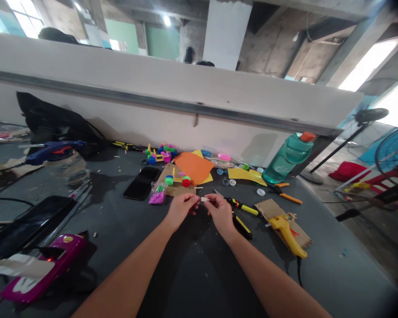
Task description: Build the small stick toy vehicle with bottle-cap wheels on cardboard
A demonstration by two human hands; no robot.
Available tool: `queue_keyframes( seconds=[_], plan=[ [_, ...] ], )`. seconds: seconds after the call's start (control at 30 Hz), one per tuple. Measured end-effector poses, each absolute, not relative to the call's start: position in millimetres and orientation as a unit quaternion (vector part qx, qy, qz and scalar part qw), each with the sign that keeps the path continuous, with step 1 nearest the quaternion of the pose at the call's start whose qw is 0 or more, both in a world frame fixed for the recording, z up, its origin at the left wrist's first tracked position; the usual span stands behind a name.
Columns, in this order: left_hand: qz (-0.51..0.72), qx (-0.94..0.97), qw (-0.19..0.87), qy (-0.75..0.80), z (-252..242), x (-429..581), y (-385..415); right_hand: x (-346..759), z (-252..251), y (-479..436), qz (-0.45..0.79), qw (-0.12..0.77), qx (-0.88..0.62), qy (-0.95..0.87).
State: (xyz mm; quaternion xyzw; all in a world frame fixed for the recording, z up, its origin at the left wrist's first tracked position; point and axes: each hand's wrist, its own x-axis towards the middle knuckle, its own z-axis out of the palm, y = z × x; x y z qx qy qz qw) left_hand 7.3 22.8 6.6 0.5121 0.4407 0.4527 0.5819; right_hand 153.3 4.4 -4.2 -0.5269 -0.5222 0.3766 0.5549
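L hand (pixel 182 208) & R hand (pixel 221 213) nr each other, fingertips (pixel 197 199) pinched, bare forearms (pixel 129 271) angled inwd

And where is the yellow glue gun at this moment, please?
In the right half of the head view, the yellow glue gun lies on a piece of cardboard, to the right of the right hand.

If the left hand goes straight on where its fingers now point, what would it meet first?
Most likely the small pale piece, which the right hand seems to hold just ahead of the left hand; depth is unclear, so they may be touching.
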Motion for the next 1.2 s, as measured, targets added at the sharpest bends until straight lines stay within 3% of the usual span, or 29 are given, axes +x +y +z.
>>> queue_keyframes(
  seconds=[1.2],
  plan=[
    [0.447,0.433,0.652,0.434,14.1,6.6,20.2,147.1,-1.2,1.6,0.42,0.574,-0.508,-0.486]
  ],
)
